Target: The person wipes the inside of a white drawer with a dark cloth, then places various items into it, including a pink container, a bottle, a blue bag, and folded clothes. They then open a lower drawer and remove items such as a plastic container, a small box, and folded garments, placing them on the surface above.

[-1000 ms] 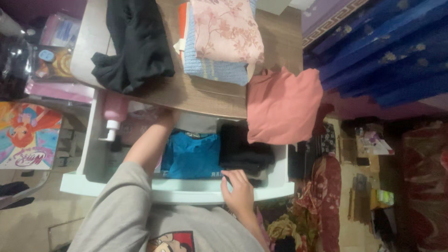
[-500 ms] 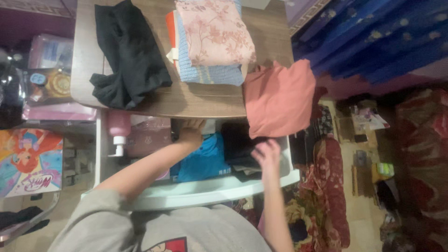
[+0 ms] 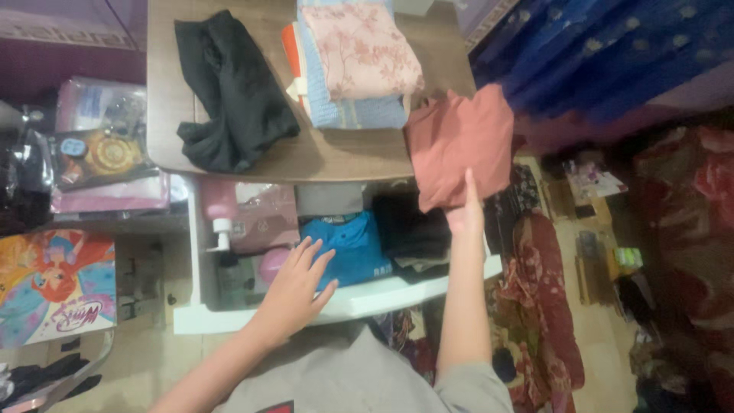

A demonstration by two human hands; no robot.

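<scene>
far left: a cartoon-printed flat item (image 3: 53, 287) in orange and blue, lying low beside the furniture; above it, clear plastic packages (image 3: 103, 149) holding a round gold-toned thing, stacked on a pink layer; next, a wooden tabletop (image 3: 336, 157) with a crumpled black garment (image 3: 229, 88) on its left part; beneath the tabletop, an open white drawer (image 3: 359, 300) pulled toward the person; left compartment of the drawer: a pink pump bottle (image 3: 220, 208) lying with its white nozzle toward the front, a pinkish pouch (image 3: 264, 222) just beside it, a round pink object (image 3: 274, 264) near the front; left hand (image 3: 294, 287), fingers spread and open, palm down, hovering over or resting on the drawer's front edge, fingertips reaching the blue folded shirt (image 3: 348, 248); whether it presses the cloth, cannot tell; it holds nothing; centre of the tabletop: a stack of folded fabrics (image 3: 355, 65), pink floral on top, pale blue knit under it, an orange edge at the left; in the drawer below, a grey folded piece (image 3: 329, 199) behind the blue shirt, dark folded clothes (image 3: 413, 229) to the right of it; right hand (image 3: 464, 214), arm stretched forward, fingers extended together, taking the lower edge of the salmon-pink garment (image 3: 459, 141), which hangs off the tabletop's right corner above the drawer's right end; far right: blue patterned cloth (image 3: 612, 61) and a dark red floral fabric (image 3: 543, 306) on the floor.
</scene>
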